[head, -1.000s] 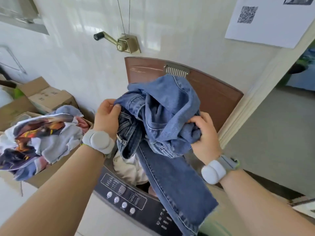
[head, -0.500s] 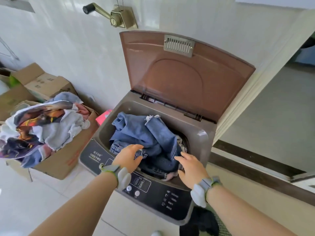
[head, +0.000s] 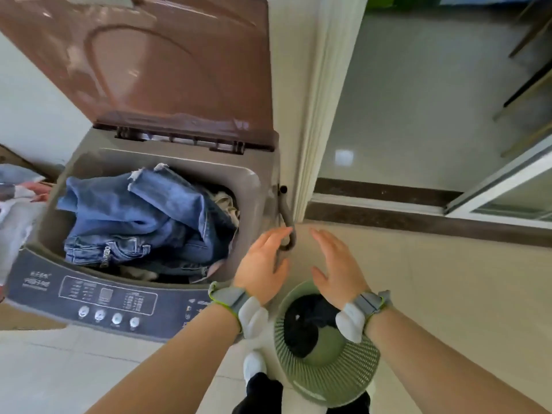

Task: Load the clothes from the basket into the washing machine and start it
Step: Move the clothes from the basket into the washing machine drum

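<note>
At the bottom centre of the frame a green slatted basket (head: 328, 380) stands on the floor with dark clothes (head: 301, 324) inside. Just above its rim the left hand (head: 263, 264) and right hand (head: 334, 264) hover apart, palms facing, fingers loosely straight and holding nothing. Further off, at centre left, the washing machine (head: 89, 294) has blue jeans (head: 143, 216) heaped in its drum, with its brown lid (head: 149, 61) raised in the upper left.

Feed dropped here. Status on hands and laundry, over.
Both empty: left hand, right hand open by green basket. Blue jeans in washing machine, lid up. Some dark clothing in basket.
</note>
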The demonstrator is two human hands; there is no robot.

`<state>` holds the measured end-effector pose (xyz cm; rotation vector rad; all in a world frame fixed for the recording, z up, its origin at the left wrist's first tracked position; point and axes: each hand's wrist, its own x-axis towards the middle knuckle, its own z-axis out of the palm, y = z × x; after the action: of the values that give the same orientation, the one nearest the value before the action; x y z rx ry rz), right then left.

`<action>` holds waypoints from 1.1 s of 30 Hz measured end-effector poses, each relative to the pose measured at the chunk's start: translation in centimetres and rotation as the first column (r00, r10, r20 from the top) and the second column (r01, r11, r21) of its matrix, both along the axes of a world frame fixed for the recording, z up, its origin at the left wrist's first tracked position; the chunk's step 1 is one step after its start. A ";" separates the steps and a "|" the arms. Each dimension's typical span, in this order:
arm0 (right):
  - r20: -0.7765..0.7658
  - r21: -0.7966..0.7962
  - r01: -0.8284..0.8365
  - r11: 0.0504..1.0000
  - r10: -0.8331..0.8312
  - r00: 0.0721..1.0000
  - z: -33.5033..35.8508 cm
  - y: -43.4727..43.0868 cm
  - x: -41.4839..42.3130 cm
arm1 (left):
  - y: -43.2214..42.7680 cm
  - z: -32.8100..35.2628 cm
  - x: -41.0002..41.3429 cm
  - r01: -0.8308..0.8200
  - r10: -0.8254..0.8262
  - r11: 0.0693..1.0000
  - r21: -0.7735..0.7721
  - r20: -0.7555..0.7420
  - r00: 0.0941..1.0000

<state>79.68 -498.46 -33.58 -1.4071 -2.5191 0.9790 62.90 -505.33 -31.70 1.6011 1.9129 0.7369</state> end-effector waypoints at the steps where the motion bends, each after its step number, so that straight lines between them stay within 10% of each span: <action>1: 0.024 -0.029 0.033 0.999 -0.032 0.999 -1.1 0.1 1.8 | 0.3 -1.1 1.8 0.021 -0.021 1.000 -0.020 0.008 1.000; 15: 0.334 -0.483 0.277 0.831 -0.117 0.935 -28.4 -2.8 18.6 | -1.9 -29.2 12.5 0.003 0.019 0.749 -0.663 0.025 1.000; 30: 0.380 -0.622 0.458 0.635 -0.266 0.886 -57.4 -4.4 16.2 | -1.2 -55.1 14.0 -0.050 0.111 0.590 -0.806 0.020 0.994; 33: 0.437 -0.462 0.471 0.752 -0.270 0.858 -61.1 -3.5 15.1 | -1.3 -57.4 14.4 -0.109 0.197 0.617 -0.779 0.018 0.980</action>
<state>94.81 -501.96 -94.65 -2.3312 -2.0551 1.5684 77.30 -506.63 -89.07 0.8287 1.9058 -0.0150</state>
